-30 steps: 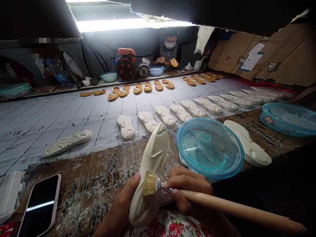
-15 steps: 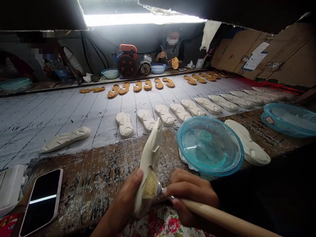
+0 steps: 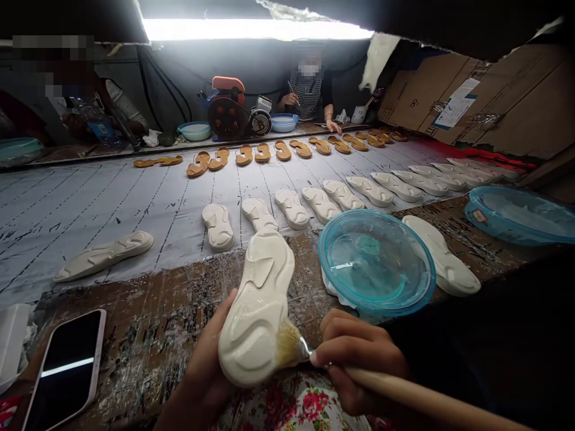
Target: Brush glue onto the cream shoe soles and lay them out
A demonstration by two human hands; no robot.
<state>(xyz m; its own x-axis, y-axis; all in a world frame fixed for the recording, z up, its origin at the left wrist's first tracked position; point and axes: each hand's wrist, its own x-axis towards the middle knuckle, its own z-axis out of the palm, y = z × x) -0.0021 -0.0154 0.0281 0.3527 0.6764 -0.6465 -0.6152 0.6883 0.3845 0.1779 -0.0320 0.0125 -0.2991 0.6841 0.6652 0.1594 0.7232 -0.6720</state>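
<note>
**Position.** The left hand point(image 3: 204, 374) cradles a white sole point(image 3: 257, 302) from beneath. Its grip is wrapped around the near end, thumb on the left edge and fingers hidden behind. The sole is raised off the counter point(image 3: 171, 311), tread side up, its far end pointing toward the belt point(image 3: 90, 203).

**Tool.** The right hand point(image 3: 354, 359) holds a brush point(image 3: 288, 350). Its grip is curled tight around the wooden handle just behind the ferrule. The bristles touch the sole's lower right edge.

**Technique (judgement).**
- Support the sole firmly from below so brush pressure does not tilt it.
- Work with the bristle tips along the rim in short, even strokes.
- Turn the sole with the left hand rather than bending the right wrist.
- Keep the left thumb off the brushed area.

**Surroundings.** A blue bowl point(image 3: 321, 258) stands on the counter just right of the sole, within easy reach. A phone point(image 3: 63, 368) lies on the left. Rows of white soles point(image 3: 291, 208) lie on the belt.
</note>
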